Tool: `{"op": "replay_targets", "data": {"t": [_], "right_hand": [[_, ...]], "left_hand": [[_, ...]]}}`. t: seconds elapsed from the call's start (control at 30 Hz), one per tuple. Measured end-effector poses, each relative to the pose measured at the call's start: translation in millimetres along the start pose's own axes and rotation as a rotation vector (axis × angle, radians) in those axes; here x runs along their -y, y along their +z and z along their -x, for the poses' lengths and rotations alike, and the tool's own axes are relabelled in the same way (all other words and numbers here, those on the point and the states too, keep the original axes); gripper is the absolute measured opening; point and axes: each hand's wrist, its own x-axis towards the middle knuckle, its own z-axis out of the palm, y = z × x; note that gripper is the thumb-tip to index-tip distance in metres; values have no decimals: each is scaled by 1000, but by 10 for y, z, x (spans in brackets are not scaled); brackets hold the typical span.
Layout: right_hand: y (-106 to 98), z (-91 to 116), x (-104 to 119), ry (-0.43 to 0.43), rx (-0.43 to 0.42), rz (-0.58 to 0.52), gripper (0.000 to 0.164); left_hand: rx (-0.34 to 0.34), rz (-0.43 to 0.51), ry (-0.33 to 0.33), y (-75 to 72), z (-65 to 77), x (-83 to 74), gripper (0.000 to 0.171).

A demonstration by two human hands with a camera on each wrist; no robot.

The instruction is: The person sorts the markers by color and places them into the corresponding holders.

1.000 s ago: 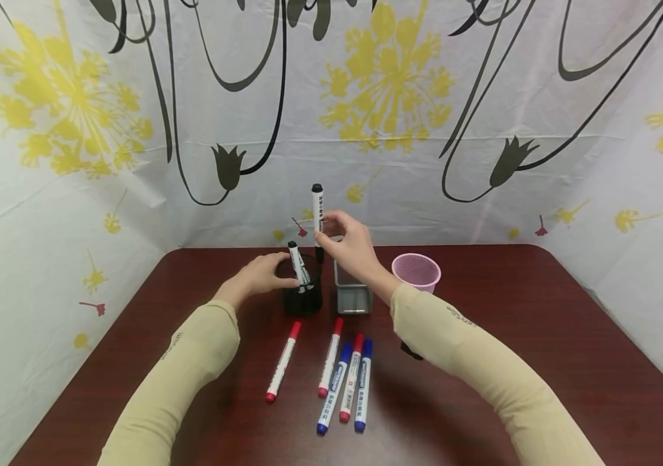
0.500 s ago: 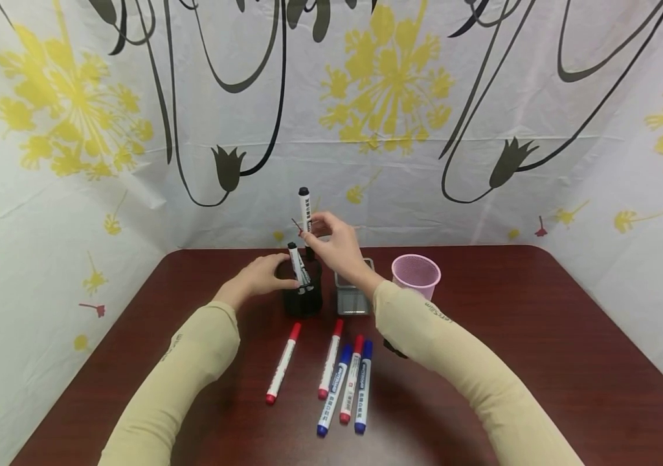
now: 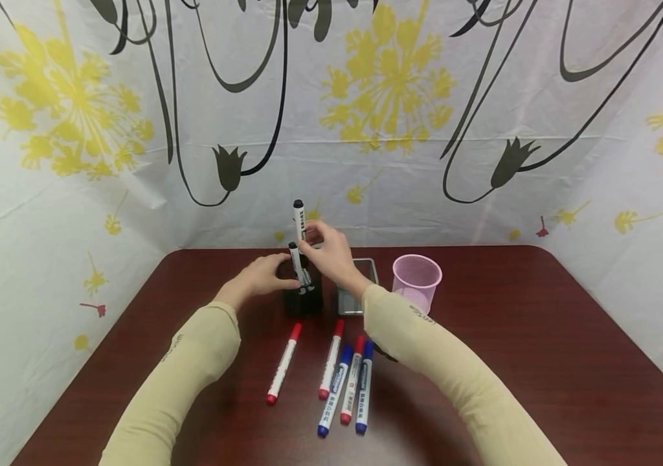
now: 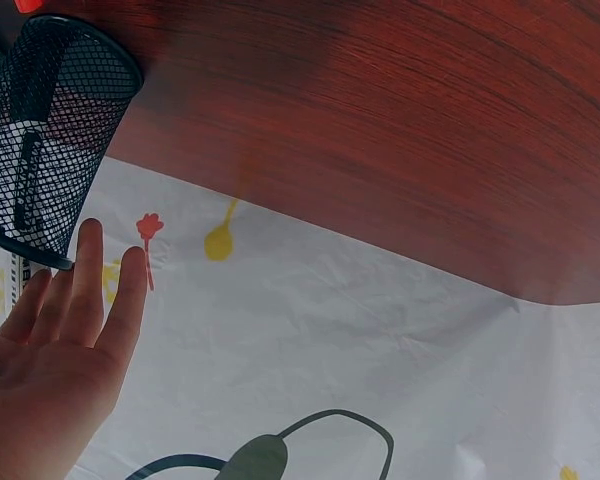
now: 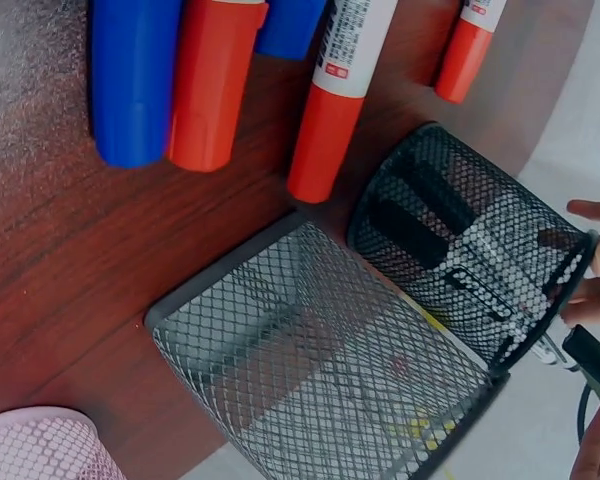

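My left hand holds the black mesh pen holder, thumb at the front and fingers round the far side. In the left wrist view its fingertips lie at the holder's rim. A black-capped whiteboard marker leans inside the holder. Above it my right hand pinches a second black-capped whiteboard marker, held nearly upright; its lower end is hidden behind the hand and the first marker. Through the mesh in the right wrist view, dark marker ends show inside the holder.
Right of the holder stands a grey mesh box, partly behind my right wrist. Farther right is a pink mesh cup. Several red and blue markers lie in front, including a lone red marker and a blue marker. A patterned cloth hangs behind the table.
My right hand has carried its black-capped marker left from above the grey box to over the pen holder, then lowered it. The left hand stays at the holder.
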Motion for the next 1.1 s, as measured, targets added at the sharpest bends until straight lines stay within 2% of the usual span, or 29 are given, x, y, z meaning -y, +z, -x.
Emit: {"op": "replay_targets", "data": {"t": [0.23,0.47,0.77,0.93,1.1], "right_hand": [[64,41,-73,11,16,100,23],[106,107,-105,46,42,75,22],[133,167,-119,54,67,117,20],[166,215,-143,92,83,156,19],[183,250,-149,108,100,143,19]], "left_hand": [[-7,-8,12,8,-16,10,72],[-8,-14,20,3,-17,9,71],[-20,-34,33,-1,-20,5,70],[-22,-27,28,0,-3,-6,68],[-20,-18,26,0,8,-8,68]]}}
